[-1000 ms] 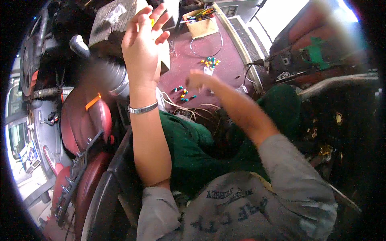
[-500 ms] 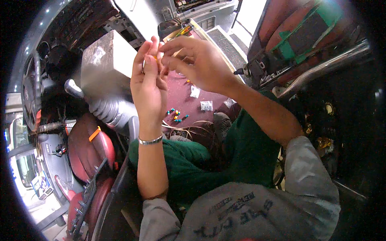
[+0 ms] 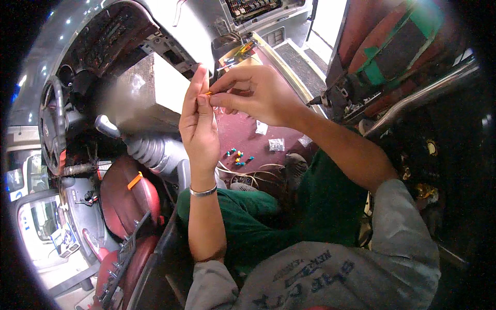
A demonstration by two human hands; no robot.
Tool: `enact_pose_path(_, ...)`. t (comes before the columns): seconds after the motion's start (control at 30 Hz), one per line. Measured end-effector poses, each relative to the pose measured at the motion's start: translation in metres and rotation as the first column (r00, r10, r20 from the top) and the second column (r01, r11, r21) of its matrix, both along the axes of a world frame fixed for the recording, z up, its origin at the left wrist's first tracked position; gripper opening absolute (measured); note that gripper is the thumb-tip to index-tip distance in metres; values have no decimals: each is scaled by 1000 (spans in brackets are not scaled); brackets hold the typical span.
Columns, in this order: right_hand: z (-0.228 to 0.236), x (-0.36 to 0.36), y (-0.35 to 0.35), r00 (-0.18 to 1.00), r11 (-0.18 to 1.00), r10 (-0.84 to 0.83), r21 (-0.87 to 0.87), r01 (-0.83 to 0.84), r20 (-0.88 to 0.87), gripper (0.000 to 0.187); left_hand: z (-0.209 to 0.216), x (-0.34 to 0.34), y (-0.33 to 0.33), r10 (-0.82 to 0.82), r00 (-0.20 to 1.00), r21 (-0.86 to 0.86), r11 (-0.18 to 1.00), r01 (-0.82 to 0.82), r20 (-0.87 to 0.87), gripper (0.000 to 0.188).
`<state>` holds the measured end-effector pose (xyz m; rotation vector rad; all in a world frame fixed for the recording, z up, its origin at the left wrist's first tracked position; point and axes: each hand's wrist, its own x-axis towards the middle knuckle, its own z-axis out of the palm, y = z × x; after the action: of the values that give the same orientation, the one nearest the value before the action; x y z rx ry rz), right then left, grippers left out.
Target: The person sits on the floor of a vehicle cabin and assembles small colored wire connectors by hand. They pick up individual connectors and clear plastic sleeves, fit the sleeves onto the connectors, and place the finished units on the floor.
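My left hand [image 3: 200,124] is raised upright, a silver bracelet at its wrist. Its thumb presses against the fingers at a small orange piece [image 3: 208,93], too small to tell its kind. From the right, my right hand [image 3: 253,95] pinches the same piece between thumb and fingertips. The two hands meet there, above the dark red floor [image 3: 243,138]. Most of the piece is covered by fingers. Below the hands, several small teal and yellow parts [image 3: 239,157] lie scattered on the floor.
Small clear plastic bags [image 3: 276,144] lie near my shoes. A large box [image 3: 155,85] stands left of my hands, beside the gear lever [image 3: 107,125]. Pale cables [image 3: 237,171] run by my feet. Further off are tools [image 3: 243,51] and an open fuse panel [image 3: 258,9].
My right fingers have closed into a pinch on the small orange piece at the left fingertips. The whole view has shifted, so both hands sit slightly lower and further right.
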<state>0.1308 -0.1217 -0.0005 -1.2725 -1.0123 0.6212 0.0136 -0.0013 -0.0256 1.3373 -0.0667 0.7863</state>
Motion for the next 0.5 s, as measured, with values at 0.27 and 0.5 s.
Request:
enact_pose_path(0.27,4,3,-5,971,997,-78,22,75,226,19,1,-2,-3,52,994,-46,997,-56,-92,41)
enact_pose_path(0.5,4,13,-7,986,998,-53,-34,59,156,16,5,-12,10,205,947,137,975,-175,-247,34)
